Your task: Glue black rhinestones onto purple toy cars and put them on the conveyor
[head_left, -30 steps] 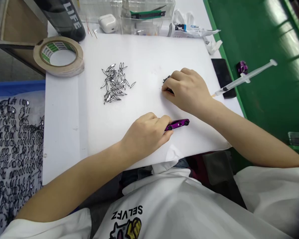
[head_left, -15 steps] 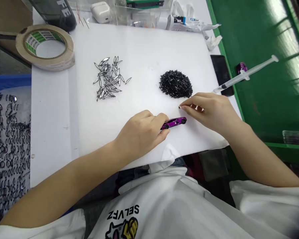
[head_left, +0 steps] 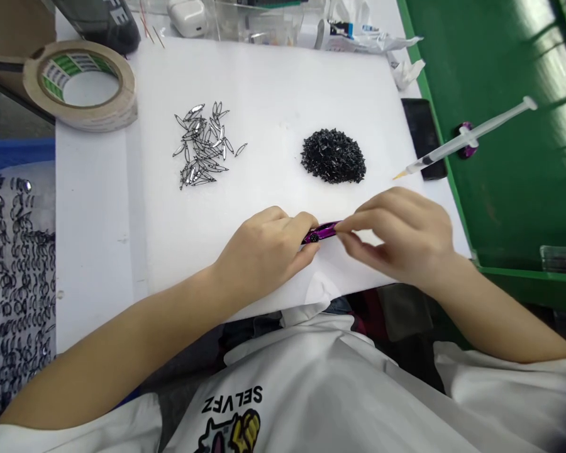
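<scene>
The right hand (head_left: 396, 239) had left the black pile (head_left: 332, 156) and come to the purple toy car (head_left: 321, 232), fingertips pressed together at its end, while the left hand (head_left: 262, 255) clasped the body.

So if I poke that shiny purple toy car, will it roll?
Probably: the shiny purple toy car sits on round black wheels. It looks light, since the left hand and right hand hold it gently. Its glossy body might feel slippery.

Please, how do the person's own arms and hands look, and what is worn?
Both forearms are bare. The left grip and right grip have no gloves, and no ring or watch shows. The white short-sleeved T-shirt has black lettering and a yellow print.
</scene>
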Demonstrator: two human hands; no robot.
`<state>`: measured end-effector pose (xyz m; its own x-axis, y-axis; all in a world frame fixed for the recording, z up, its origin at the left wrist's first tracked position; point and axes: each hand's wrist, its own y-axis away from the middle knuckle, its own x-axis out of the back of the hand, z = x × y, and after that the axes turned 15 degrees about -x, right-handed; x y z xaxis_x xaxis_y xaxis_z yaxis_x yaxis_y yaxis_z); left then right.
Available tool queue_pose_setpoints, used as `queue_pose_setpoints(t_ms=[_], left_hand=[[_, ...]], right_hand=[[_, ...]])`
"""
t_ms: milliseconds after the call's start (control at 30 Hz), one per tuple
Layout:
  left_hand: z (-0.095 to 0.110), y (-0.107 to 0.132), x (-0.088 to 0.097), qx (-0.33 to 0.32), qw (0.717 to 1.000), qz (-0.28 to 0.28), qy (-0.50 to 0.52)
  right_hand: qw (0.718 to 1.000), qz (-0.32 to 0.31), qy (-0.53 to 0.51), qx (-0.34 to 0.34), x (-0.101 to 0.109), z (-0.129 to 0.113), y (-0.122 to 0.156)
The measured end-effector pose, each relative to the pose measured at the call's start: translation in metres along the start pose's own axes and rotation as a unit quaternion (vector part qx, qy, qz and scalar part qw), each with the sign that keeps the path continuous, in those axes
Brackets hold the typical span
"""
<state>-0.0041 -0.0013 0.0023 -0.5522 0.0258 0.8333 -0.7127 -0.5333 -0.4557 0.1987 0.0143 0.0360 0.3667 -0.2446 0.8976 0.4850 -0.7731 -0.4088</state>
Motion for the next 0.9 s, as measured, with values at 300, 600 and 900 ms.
queue_pose_setpoints(t_ms=[300, 600, 900], left_hand=[[0.000, 0.001, -0.002, -0.003, 1.000, 0.004, -0.010], [0.001, 0.002, -0.002, 0.004, 1.000, -0.006, -0.019], [0.000, 0.002, -0.002, -0.011, 0.999, -0.006, -0.031]], right_hand=[[0.988, 0.016, 0.102, 0.112, -0.007, -0.008, 0.005], [0.985, 0.064, 0.084, 0.134, -0.010, -0.008, 0.011], [0.987, 0.054, 0.100, 0.114, -0.011, -0.016, 0.012]])
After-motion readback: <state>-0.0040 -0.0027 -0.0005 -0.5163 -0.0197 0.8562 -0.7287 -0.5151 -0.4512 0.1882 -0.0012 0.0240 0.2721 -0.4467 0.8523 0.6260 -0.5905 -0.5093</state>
